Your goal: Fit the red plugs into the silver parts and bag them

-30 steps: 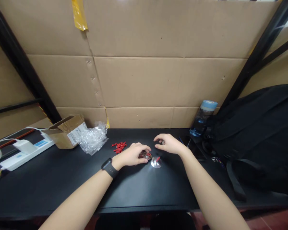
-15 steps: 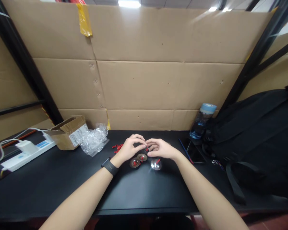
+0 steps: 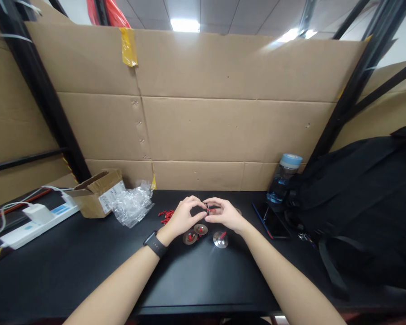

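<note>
Between the fingertips of both hands a small finger cymbal [image 3: 208,209] is held nearly edge-on, a bit of red cord showing beside it. My left hand [image 3: 185,217], with a black watch on its wrist, pinches its left side. From the right, my right hand [image 3: 226,215] curls its fingers and thumb round the same disc. Just below the hands lie two dull, brassy cymbals [image 3: 190,237] with red cords, close together. A shinier cymbal [image 3: 220,240] with a red strap rests below my right hand. Red cords [image 3: 167,216] lie left of my left hand.
To the left are an opened cardboard box [image 3: 99,194], crumpled clear plastic wrap [image 3: 132,204] and a white power strip [image 3: 37,225]. On the right stand a water bottle [image 3: 283,178], a phone [image 3: 273,221] with a pen, and a black backpack [image 3: 362,203]. A cardboard wall [image 3: 203,131] closes the back.
The camera view has tilted up slightly. Both hands stay at the same spot; the cymbal between them has turned more edge-on, and my left fingers and thumb have shifted on it.
</note>
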Tool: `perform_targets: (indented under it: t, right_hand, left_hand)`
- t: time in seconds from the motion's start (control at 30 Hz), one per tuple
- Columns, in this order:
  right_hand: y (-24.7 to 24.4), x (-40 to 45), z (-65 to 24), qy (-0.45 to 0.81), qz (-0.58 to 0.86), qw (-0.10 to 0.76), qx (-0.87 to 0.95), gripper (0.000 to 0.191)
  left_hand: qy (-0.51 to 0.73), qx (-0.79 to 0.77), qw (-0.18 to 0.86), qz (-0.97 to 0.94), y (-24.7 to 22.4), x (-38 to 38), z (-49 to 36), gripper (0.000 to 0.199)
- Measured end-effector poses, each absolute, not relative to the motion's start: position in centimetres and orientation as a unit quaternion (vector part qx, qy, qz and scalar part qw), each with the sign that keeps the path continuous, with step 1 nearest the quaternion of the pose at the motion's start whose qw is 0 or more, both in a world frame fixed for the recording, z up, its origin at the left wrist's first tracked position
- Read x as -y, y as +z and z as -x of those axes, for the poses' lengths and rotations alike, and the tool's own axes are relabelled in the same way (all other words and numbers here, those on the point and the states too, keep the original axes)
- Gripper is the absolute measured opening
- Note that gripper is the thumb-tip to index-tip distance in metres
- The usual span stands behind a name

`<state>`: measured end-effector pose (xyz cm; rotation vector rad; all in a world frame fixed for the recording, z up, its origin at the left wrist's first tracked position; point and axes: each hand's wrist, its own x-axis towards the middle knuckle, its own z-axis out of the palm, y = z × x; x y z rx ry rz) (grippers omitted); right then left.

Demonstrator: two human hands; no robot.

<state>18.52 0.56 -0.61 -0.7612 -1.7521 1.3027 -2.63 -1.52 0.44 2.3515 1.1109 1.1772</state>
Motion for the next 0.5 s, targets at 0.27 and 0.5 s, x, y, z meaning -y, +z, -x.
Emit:
perform_targets:
  t: [0.27, 0.5]
  right_hand:
    - [-1.2, -0.5, -17.7, 0.484, 0.296, 0.410, 0.714, 0.055]
    - [-1.1, -1.2, -18.5, 0.405, 0.361, 0.402, 0.738, 0.053]
  left_hand:
    - [0.350, -0.421, 0.058, -0.835, -0.3, 1.6, 2.2, 0.010]
    - [0.245, -0.424, -0.001, -0.872, 0.5, 0.6, 4.2, 0.019]
